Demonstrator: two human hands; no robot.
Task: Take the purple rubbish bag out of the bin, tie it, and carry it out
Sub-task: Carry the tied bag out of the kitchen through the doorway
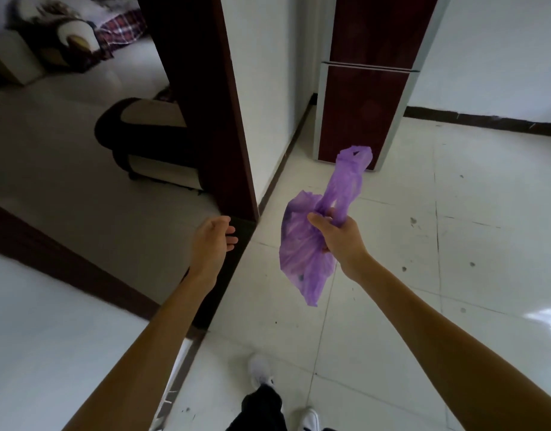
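Note:
My right hand (336, 234) grips the purple rubbish bag (302, 247) at its gathered neck, out in front of me over the white tiled floor. The bag's body hangs down to the left of the hand, and its loose handles (350, 172) stick up above the fist. My left hand (213, 241) is held out empty to the left of the bag, fingers loosely curled and apart, not touching it. No bin is in view.
A dark wooden door frame (224, 119) stands just ahead of my left hand, with a dim room and a sofa (143, 138) beyond it. A dark red fridge (367, 88) stands ahead by the white wall. My white shoes (261, 371) are on the tiles.

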